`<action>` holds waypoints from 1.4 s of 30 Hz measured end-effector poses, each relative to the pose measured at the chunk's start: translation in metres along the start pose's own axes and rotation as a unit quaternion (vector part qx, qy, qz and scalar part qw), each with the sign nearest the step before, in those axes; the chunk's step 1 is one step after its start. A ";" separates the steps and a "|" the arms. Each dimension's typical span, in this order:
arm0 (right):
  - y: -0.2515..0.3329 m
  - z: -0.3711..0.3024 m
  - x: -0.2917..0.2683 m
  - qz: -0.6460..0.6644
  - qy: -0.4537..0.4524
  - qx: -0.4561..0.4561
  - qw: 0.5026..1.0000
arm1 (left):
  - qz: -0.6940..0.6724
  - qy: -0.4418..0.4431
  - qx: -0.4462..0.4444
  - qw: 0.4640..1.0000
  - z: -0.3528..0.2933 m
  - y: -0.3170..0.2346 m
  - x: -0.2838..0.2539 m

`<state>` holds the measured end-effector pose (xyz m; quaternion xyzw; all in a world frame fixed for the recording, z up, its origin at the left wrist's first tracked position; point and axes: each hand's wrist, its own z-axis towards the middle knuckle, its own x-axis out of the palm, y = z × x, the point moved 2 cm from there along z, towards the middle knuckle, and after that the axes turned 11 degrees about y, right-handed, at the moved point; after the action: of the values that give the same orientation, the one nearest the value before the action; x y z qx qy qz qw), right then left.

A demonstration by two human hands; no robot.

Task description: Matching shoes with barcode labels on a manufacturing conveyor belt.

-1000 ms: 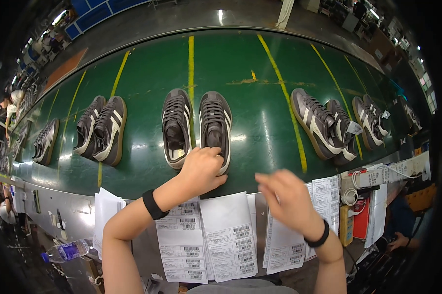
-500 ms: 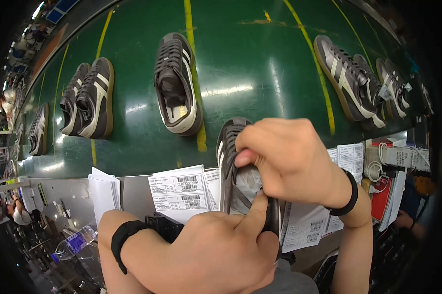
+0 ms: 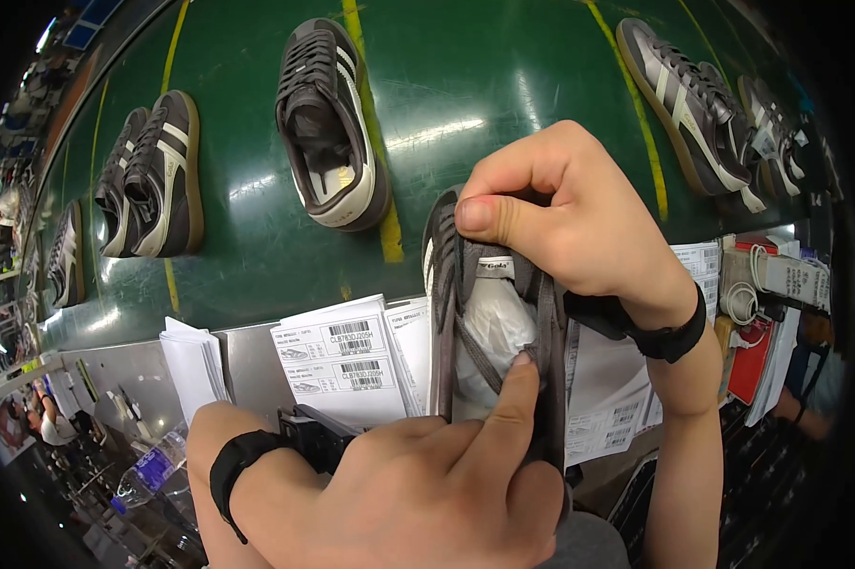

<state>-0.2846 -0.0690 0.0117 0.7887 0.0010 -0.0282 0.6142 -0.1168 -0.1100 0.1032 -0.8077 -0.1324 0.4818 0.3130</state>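
Note:
A dark grey sneaker (image 3: 440, 275) with pale side stripes points away from me, close to my body. Its opening holds crumpled white stuffing paper (image 3: 500, 318), and a pale label shows on its tongue (image 3: 494, 267). My right hand (image 3: 579, 209) is closed in a pinch at the upper laces; whether lace or tongue lies between its fingertips is hidden. Over the heel part, my left hand (image 3: 437, 484) grips the sneaker with thumb and curled fingers. Its index finger reaches into the opening and touches a loose loop of lace (image 3: 480, 356) against the paper.
A green work surface (image 3: 238, 275) with yellow lines carries a single sneaker (image 3: 328, 123) ahead, a pair (image 3: 167, 180) at left and more sneakers (image 3: 683, 114) at right. Printed label sheets (image 3: 337, 356) lie along its near edge. A plastic bottle (image 3: 153, 474) is at lower left.
My right hand has risen and moved slightly right, uncovering the tongue label and more of the stuffing paper. My left index finger stays at the lace in the opening.

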 end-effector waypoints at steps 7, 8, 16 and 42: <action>0.035 -0.018 0.009 -0.411 -0.132 -0.292 0.854 | 0.036 -0.204 0.012 0.978 0.004 0.011 0.034; 0.040 -0.013 0.003 -0.435 -0.149 -0.326 0.826 | 0.072 -0.254 -0.019 0.964 0.012 0.014 0.037; -0.011 0.033 -0.073 -0.586 -0.246 -0.180 0.751 | 0.175 -0.358 -0.210 0.893 0.005 0.125 0.013; 0.015 0.050 0.033 0.017 0.060 -0.057 0.996 | -0.167 -0.187 0.145 0.957 -0.034 0.033 0.009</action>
<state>-0.2535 -0.1226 0.0129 0.7524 0.0256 0.0295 0.6575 -0.0855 -0.1437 0.0876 -0.6156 -0.2507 0.5788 0.4723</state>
